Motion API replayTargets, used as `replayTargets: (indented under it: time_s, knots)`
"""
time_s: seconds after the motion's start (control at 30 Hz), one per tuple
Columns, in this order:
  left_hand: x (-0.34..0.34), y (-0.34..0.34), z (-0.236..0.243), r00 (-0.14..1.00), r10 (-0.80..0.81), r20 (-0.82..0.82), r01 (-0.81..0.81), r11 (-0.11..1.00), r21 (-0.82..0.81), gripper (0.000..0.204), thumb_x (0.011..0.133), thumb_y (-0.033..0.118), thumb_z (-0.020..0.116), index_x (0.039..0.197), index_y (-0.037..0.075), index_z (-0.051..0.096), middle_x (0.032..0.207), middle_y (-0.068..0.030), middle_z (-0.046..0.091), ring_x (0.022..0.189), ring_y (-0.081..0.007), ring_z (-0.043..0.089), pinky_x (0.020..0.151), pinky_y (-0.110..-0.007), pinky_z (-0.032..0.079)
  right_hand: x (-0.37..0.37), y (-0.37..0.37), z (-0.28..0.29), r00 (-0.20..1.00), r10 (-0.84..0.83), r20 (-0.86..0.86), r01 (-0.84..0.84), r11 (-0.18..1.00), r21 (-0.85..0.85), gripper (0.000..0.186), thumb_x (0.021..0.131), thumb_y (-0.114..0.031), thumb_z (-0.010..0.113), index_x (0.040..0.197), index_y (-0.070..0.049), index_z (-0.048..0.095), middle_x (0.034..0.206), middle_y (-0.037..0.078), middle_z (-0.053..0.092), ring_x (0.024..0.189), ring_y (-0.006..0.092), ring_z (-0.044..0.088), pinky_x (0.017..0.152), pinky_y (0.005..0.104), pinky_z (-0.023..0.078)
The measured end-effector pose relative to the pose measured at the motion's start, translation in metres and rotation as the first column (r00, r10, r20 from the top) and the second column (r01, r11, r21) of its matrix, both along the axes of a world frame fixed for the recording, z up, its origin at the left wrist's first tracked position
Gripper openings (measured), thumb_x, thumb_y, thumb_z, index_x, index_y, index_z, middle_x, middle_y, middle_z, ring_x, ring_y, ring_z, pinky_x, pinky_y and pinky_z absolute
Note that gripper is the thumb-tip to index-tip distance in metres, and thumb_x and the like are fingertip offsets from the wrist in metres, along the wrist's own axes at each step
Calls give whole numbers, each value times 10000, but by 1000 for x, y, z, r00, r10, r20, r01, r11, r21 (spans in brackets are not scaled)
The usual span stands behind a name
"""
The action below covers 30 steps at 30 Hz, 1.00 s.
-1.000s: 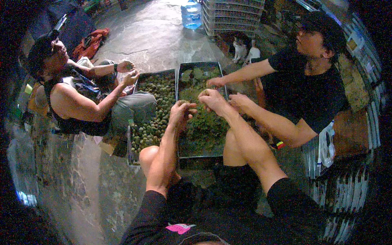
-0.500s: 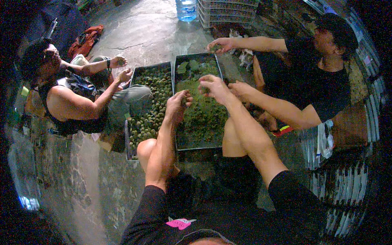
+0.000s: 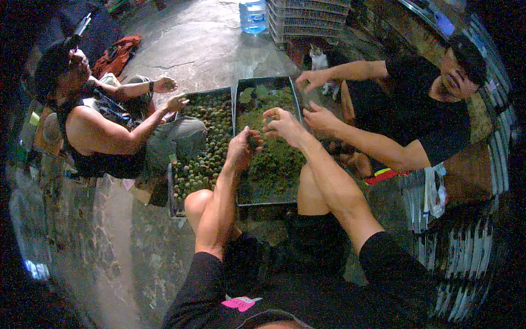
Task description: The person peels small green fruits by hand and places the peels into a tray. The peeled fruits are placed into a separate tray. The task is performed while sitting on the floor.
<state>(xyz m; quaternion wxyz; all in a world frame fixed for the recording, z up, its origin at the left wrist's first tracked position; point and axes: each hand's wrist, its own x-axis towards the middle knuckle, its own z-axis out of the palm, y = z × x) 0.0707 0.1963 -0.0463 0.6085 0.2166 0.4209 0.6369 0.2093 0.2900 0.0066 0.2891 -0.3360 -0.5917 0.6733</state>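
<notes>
My left hand [image 3: 243, 149] is over the dividing edge between two trays, fingers curled round a small dark green clump [image 3: 253, 144]. Facing it, my right hand [image 3: 286, 127] hovers above the right tray [image 3: 237, 109] with fingers bent inward; what they hold, if anything, is too dim to see. Loose green moss-like material [image 3: 271, 170] fills that tray, with a few broad green leaves [image 3: 249, 94] at its far end. The left tray [image 3: 171, 192] holds many small round greenish-brown balls [image 3: 211, 148].
A person [image 3: 104, 126] sits at the left, hands by the left tray; another person [image 3: 411, 109] reaches in from the right. A cat [image 3: 318, 58] sits near stacked crates [image 3: 307, 22] and a blue water jug [image 3: 252, 17] at the back. Ridged light-coloured stacks [image 3: 455, 247] stand at right.
My hands stay close together over the right tray; my right fingers have shifted slightly. The left person's near hand moved toward the left tray. The right person's far hand drew back, and the head turned.
</notes>
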Motion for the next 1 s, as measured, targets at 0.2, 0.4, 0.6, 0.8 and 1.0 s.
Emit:
replayTargets:
  time_s: [0.2,0.4,0.6,0.8,1.0]
  knots:
    - [13,2,-1,953,34,300,7,991,-136,455,880,467,423,970,42,557,869,-80,596,760,-192,588,655,-326,489,-12,-36,-9,859,-43,511,-341,697,631,598,735,-106,551,1286,-55,324,1029,220,581,939,343,576,823,389,458]
    - [-5,16,-42,977,42,208,-51,998,38,324,889,343,473,980,43,553,887,-54,596,764,-167,588,635,-315,498,-18,-34,-1,769,-94,632,-445,631,635,573,731,-78,514,1281,-76,355,946,235,595,830,359,597,713,430,476]
    - [-2,13,-6,988,152,18,-151,987,-56,312,877,388,489,844,85,551,729,-52,574,562,-118,539,465,-253,432,-10,9,2,989,-118,-89,120,993,17,386,773,-228,583,1090,-18,518,814,77,595,606,207,600,544,327,486]
    - [-8,13,5,966,256,-29,-258,965,-53,414,871,434,489,590,147,386,480,6,426,335,-69,349,317,-207,277,5,22,15,986,-105,-131,71,968,-240,283,855,-354,518,756,-89,540,655,42,533,491,137,479,389,252,326]
    - [4,10,19,975,105,197,-124,989,86,321,881,340,501,797,32,536,646,-82,534,494,-119,483,402,-203,360,4,22,9,947,-315,69,320,943,-89,328,853,-347,518,652,-89,524,556,17,489,416,117,401,378,269,303]
